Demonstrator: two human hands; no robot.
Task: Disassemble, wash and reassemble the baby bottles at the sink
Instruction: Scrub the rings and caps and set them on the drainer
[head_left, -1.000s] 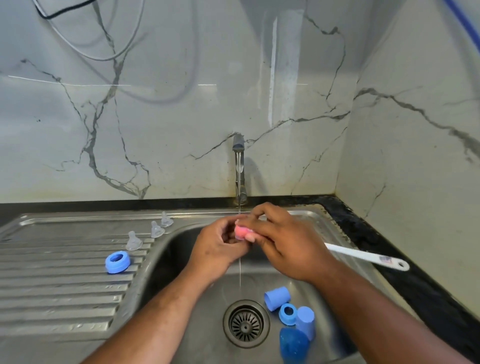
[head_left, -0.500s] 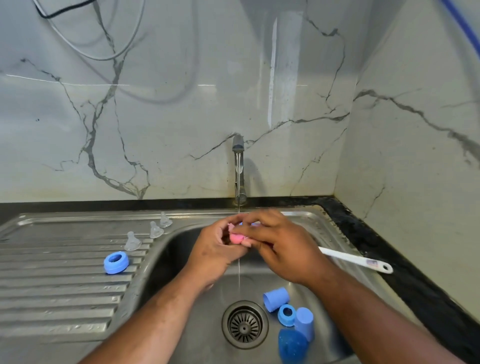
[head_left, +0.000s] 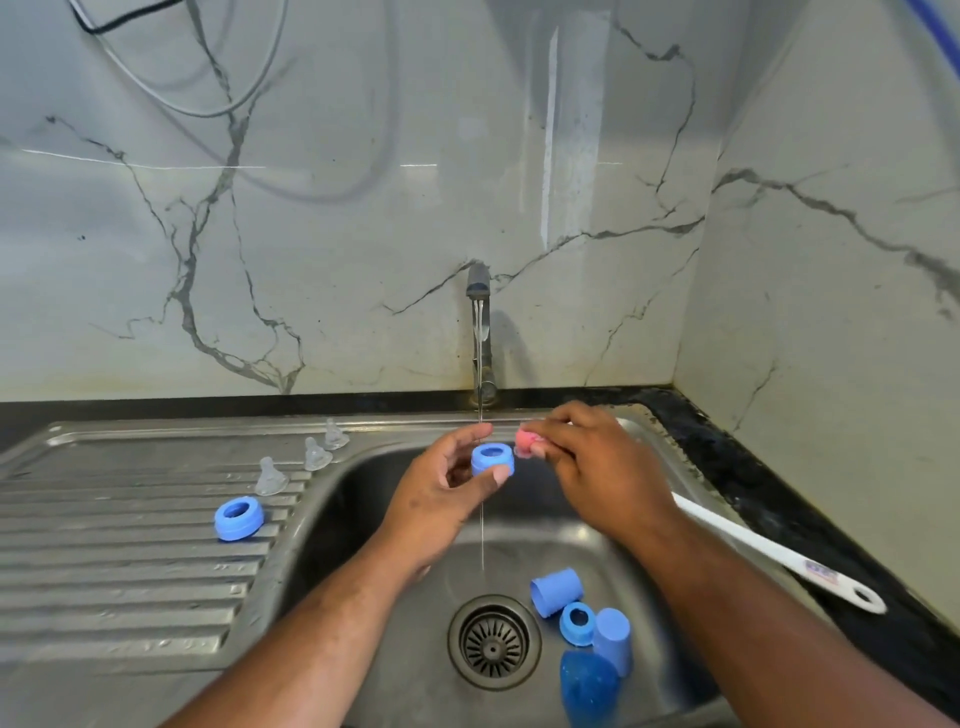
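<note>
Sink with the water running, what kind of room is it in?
Probably a kitchen: a steel sink with a ribbed drainboard, a running tap, and a dark counter against marble-look walls.

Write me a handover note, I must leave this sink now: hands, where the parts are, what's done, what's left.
Left hand holds a blue ring under the running tap; right hand pinches a pink sponge.
Draining board: three clear teats and another ring, likely washed.
Basin: two blue caps, a third ring, a blue bottle; brush on the rim.
Left: rinse, wash those, reassemble.
</note>
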